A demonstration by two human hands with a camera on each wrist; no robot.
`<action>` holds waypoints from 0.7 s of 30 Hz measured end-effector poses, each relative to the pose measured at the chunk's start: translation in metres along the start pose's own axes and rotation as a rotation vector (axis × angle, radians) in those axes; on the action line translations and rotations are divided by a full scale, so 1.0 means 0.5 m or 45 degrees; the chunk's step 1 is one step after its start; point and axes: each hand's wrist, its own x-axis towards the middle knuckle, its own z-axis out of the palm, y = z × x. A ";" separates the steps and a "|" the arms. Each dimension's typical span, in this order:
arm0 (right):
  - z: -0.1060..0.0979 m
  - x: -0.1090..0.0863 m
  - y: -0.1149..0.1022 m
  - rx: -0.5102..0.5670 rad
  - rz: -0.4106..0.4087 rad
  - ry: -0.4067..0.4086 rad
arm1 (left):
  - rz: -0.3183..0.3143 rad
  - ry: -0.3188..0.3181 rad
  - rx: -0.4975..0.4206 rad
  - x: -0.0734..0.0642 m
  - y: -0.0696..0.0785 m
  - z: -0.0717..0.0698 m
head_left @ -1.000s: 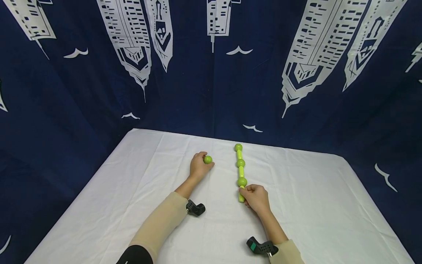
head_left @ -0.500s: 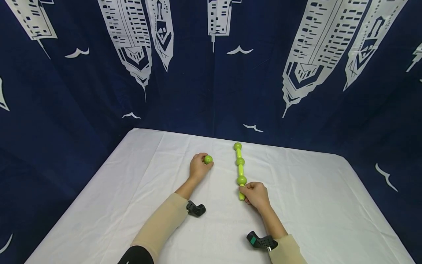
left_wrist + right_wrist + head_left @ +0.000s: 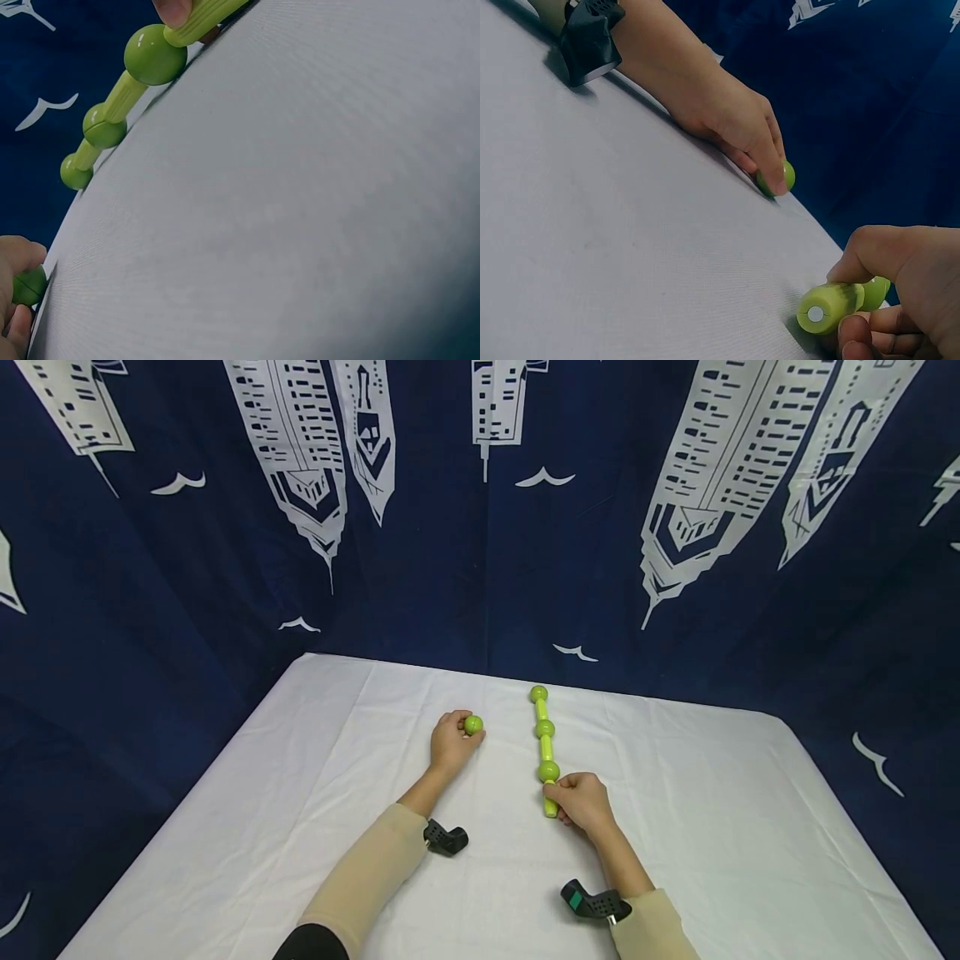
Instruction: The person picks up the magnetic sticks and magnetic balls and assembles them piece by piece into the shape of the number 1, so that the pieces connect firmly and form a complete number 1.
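In the head view my left hand (image 3: 452, 745) pinches a single green ball (image 3: 473, 724) between thumb and fingers, close over the white cloth. To its right runs a chain of green balls and yellow-green rods (image 3: 547, 748), pointing away from me in a nearly straight line. My right hand (image 3: 587, 803) grips the rod (image 3: 551, 807) at the chain's near end, thumb on top. A round silvery disc (image 3: 815, 314) shows in that rod's end face in the right wrist view. Three balls alternate with the rods; the farthest ball (image 3: 76, 172) lies near the cloth's back edge.
A white cloth (image 3: 697, 810) covers the table. Behind it hangs a dark blue curtain (image 3: 480, 568) printed with white buildings and birds. Black wrist cameras (image 3: 446, 838) sit on both forearms, over beige sleeves (image 3: 367, 868).
Both hands keep their holds and barely move. The chain's far end has swung very slightly to the left. The rod has shifted a touch away from me.
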 end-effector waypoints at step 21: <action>-0.006 0.002 0.005 0.084 0.035 -0.047 | -0.058 -0.278 -0.128 -0.069 0.039 -0.031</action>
